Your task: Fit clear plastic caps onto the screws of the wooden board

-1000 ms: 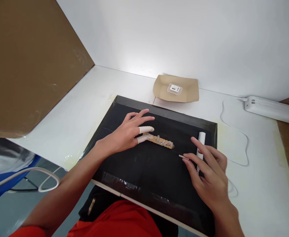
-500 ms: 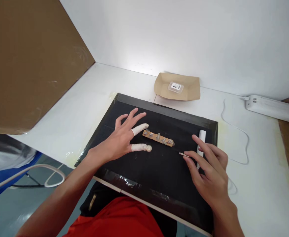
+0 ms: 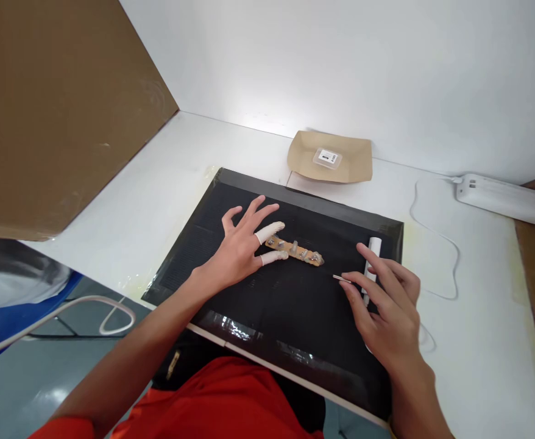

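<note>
- Work surface: a white table (image 3: pixel 158 177) carries a black mat (image 3: pixel 258 299), with glossy clear tape along the mat's near edge.
- Enclosure: a white wall (image 3: pixel 317 61) stands behind the table; a brown panel (image 3: pixel 66 122) stands at the left.
- Right side: a white elongated unit (image 3: pixel 505 198) lies near the wall; a thin white cord (image 3: pixel 456 259) curves across the table.
- Container: a tan paper tray (image 3: pixel 361 164) sits beyond the mat's far edge. It holds one flat, clear plastic case (image 3: pixel 328 158) bearing a white label; the case's contents cannot be told.
- Workpiece: a tan strip (image 3: pixel 304 253) bearing small clear and metallic pieces lies on the mat, between the hands.
- Left hand (image 3: pixel 240 244): thumb and index finger, both in white covers, are spread about the strip's left end; contact cannot be told.
- Right hand (image 3: pixel 389 311): thumb and index finger pinch a thin metallic rod (image 3: pixel 340 278), just beside a white cylinder (image 3: pixel 374 247).
- Hands: well apart from each other.
</note>
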